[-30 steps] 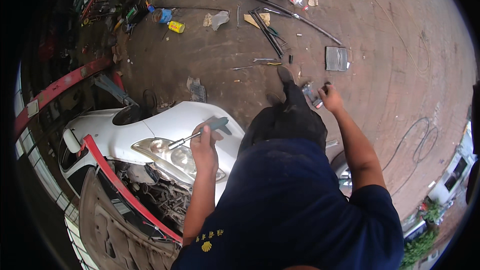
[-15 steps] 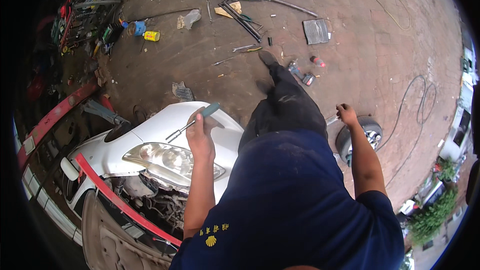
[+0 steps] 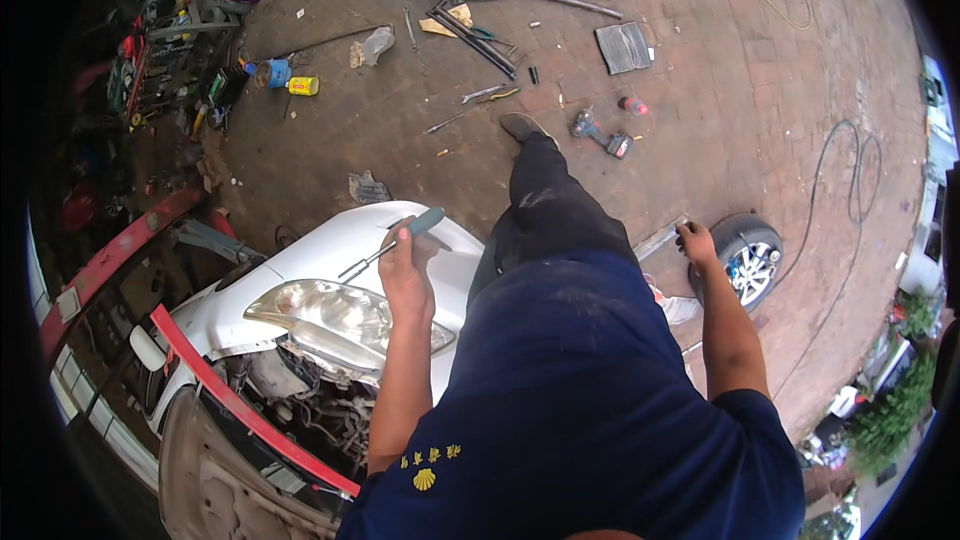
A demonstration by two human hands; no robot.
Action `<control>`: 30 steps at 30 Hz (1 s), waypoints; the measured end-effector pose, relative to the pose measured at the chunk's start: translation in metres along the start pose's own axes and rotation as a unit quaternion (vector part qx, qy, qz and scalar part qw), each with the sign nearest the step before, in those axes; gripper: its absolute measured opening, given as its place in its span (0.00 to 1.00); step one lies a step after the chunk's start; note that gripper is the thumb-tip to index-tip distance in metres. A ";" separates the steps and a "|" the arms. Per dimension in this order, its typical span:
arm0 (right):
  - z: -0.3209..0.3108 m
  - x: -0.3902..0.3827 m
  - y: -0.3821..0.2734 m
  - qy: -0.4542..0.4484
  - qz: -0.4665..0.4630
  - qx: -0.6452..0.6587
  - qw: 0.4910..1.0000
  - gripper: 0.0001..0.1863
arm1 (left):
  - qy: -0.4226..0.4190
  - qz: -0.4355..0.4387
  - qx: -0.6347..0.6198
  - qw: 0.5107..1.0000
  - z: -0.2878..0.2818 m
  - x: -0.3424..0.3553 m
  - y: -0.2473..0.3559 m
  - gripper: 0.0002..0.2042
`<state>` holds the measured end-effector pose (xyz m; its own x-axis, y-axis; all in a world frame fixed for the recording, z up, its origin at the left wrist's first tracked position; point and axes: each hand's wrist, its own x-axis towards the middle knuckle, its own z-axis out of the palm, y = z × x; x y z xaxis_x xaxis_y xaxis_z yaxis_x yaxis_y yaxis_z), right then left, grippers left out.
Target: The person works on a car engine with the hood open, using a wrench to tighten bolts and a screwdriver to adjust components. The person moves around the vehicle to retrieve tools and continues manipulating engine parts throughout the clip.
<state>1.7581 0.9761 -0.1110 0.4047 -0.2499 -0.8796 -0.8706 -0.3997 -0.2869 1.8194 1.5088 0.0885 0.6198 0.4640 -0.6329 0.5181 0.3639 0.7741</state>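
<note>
My left hand [image 3: 406,275] is raised over the white car's front corner, its fingers closed round the dark green handle of a screwdriver [image 3: 427,221]. The metal shaft slants down to the left, above the car's headlight [image 3: 325,310]. On the other side, my right hand [image 3: 698,242] hangs beside my hip with its fingers curled in. A pale grey strip [image 3: 657,241] shows right by those fingers; whether they grip it I cannot tell. Close to that hand a wheel [image 3: 752,262] with a silver rim lies on the ground.
The white car [image 3: 310,252] has its front end stripped, and a red bar [image 3: 235,390] crosses it. Ahead on the paving lie a cordless power tool [image 3: 602,135], a red bottle [image 3: 633,106], wrenches [image 3: 480,93], metal bars [image 3: 475,42] and a black finned part [image 3: 625,47].
My legs have shifted and the view has moved a little, so more of the pale strip and a whitish bag by my right side show. The screwdriver stays in my left hand.
</note>
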 end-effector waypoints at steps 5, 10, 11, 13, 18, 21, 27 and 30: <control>-0.003 0.020 -0.043 -0.006 -0.043 -0.030 0.999 0.19 | 0.015 0.027 0.002 1.000 -0.006 -0.009 0.009 0.19; 0.025 0.058 -0.114 -0.054 -0.097 -0.006 0.994 0.15 | 0.063 0.015 -0.024 0.998 -0.026 -0.002 0.006 0.17; 0.027 0.063 -0.130 -0.063 -0.106 0.008 0.992 0.15 | 0.068 0.021 -0.038 0.997 -0.026 0.005 0.006 0.17; 0.039 0.069 -0.173 -0.101 -0.123 -0.045 0.986 0.16 | 0.098 0.025 -0.059 0.993 -0.036 0.001 0.001 0.17; 0.056 0.132 -0.274 -0.131 -0.145 -0.154 0.969 0.16 | 0.182 0.059 -0.122 0.974 -0.037 0.000 0.025 0.17; 0.076 0.169 -0.354 -0.127 -0.168 -0.178 0.961 0.16 | 0.250 0.073 -0.142 0.955 -0.043 -0.006 0.035 0.16; 0.135 0.191 -0.530 -0.129 -0.300 -0.241 0.914 0.17 | 0.387 0.109 -0.189 0.896 -0.048 -0.019 0.034 0.15; 0.186 0.161 -0.575 -0.158 -0.329 -0.273 0.890 0.16 | 0.440 0.081 -0.248 0.859 -0.043 -0.051 0.004 0.15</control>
<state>2.2716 1.3299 -0.1580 0.6022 0.4222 -0.6776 -0.1741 -0.7589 -0.6275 1.7647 1.5220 0.1244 -0.1394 0.8929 -0.4282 0.0172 0.4345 0.9005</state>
